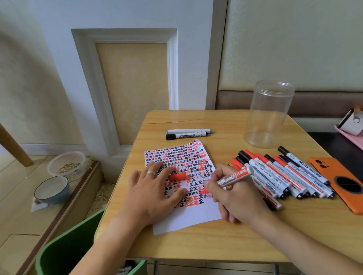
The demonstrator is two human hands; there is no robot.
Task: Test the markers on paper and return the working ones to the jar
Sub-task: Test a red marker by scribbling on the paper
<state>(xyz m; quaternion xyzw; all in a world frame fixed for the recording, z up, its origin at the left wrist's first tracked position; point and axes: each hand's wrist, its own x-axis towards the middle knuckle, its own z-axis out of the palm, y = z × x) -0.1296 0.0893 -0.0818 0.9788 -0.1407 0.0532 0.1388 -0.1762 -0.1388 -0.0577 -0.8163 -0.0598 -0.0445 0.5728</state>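
Table (213, 233): we saw a small top of pale wood-grain laminate with rounded corners; its right edge was cut off by the frame.
Paper (187, 216): a white sheet lay at the table's middle, packed with rows of small red and black marks, its bottom strip bare.
Jar (266, 115): a clear plastic cylinder stood at the table's far right, behind the paper, with no markers in it.
Phone (348, 187): an orange case lay face down at the table's right.
Marker pile (285, 173): white barrels with red and black caps lay heaped between paper and phone; their print was too small for us to read.
Two markers (188, 133): capped, blue and black, they lay side by side beyond the paper.
Left hand (153, 188): it pressed flat on the paper with fingers spread, a ring on one.
Right hand (232, 198): its fingers gripped the red marker (233, 177), red tip touching the paper.
Red cap (178, 177): it lay on the paper against the left fingers.
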